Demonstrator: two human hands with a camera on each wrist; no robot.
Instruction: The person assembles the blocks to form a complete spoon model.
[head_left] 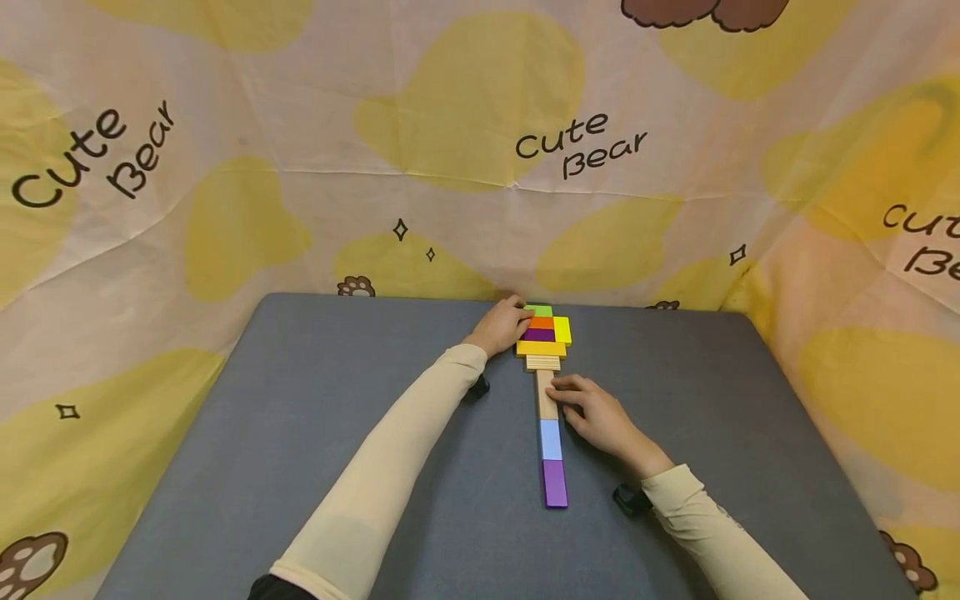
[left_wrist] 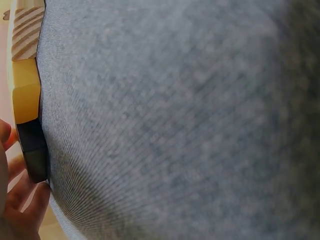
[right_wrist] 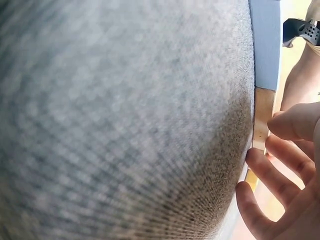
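A row of flat coloured blocks lies on the grey table. My left hand (head_left: pixel 504 325) is at its far left side, and in the left wrist view its fingers (left_wrist: pixel 37 202) hold the end of a black block (left_wrist: pixel 32 150), which the hand hides in the head view. Beside it are green (head_left: pixel 540 311), orange (head_left: pixel 542 322), dark purple (head_left: pixel 538 335) and yellow (head_left: pixel 562 331) blocks. Relaxed fingers of my right hand (head_left: pixel 600 418) touch the right edge of a plain wooden block (head_left: pixel 547 394).
A wide yellow-orange block (head_left: pixel 542 349) and a ridged wooden piece (head_left: pixel 543 362) lie above the plain one. Below it follow a light blue block (head_left: pixel 551 440) and a purple block (head_left: pixel 555 483). A printed cloth (head_left: pixel 465 108) hangs behind the grey table (head_left: pixel 300 400).
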